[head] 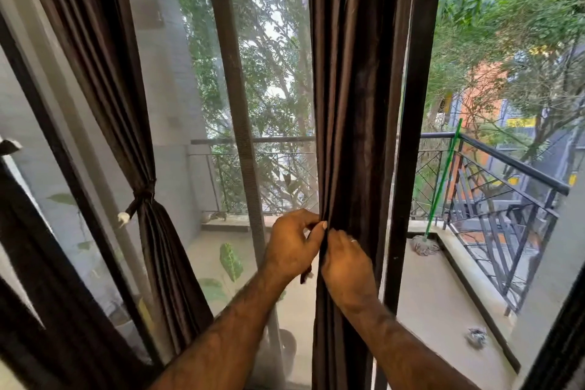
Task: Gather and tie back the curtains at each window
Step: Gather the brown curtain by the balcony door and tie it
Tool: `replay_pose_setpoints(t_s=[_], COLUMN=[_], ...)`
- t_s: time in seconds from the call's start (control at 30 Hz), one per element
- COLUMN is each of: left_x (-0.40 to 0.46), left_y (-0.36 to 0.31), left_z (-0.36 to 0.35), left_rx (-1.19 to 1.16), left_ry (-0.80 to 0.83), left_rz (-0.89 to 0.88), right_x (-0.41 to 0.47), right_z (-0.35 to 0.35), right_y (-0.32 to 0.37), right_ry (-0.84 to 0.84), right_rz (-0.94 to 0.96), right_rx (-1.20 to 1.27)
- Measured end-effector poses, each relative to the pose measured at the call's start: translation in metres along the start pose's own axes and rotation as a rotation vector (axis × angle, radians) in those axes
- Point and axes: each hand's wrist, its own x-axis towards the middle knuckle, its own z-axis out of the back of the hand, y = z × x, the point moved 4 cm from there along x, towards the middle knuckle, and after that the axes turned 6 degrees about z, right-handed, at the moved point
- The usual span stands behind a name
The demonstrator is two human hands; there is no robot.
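Observation:
A dark brown curtain (pixel 351 104) hangs gathered in the middle of the view, in front of a dark window post. My left hand (pixel 292 245) pinches its left edge at waist height, and a short dark strap end with a pale tip (pixel 306 275) dangles under that hand. My right hand (pixel 346 260), with a ring on one finger, grips the folds right beside it; the two hands touch. A second brown curtain (pixel 104 79) on the left is cinched by a dark tie-back (pixel 141 195) with a white end.
Behind the glass lies a balcony with a black metal railing (pixel 506 168). A green-handled mop (pixel 443 174) leans in its corner. Potted leaves (pixel 231 260) stand low behind the left pane. A dark frame post (pixel 411 136) runs right of the curtain.

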Motion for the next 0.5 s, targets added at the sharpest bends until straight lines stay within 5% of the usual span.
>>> replay_pose_setpoints(t_s=[0.33, 0.5], left_x=[-0.010, -0.013], left_y=[-0.012, -0.016], left_z=[0.005, 0.007], left_rx=[0.053, 0.078], left_ry=[0.002, 0.026], left_rz=[-0.042, 0.032], right_x=[-0.002, -0.025], right_z=[0.013, -0.007], right_y=[0.009, 0.009], right_ry=[0.069, 0.236], right_rz=[0.035, 0.220], right_rx=[-0.105, -0.198])
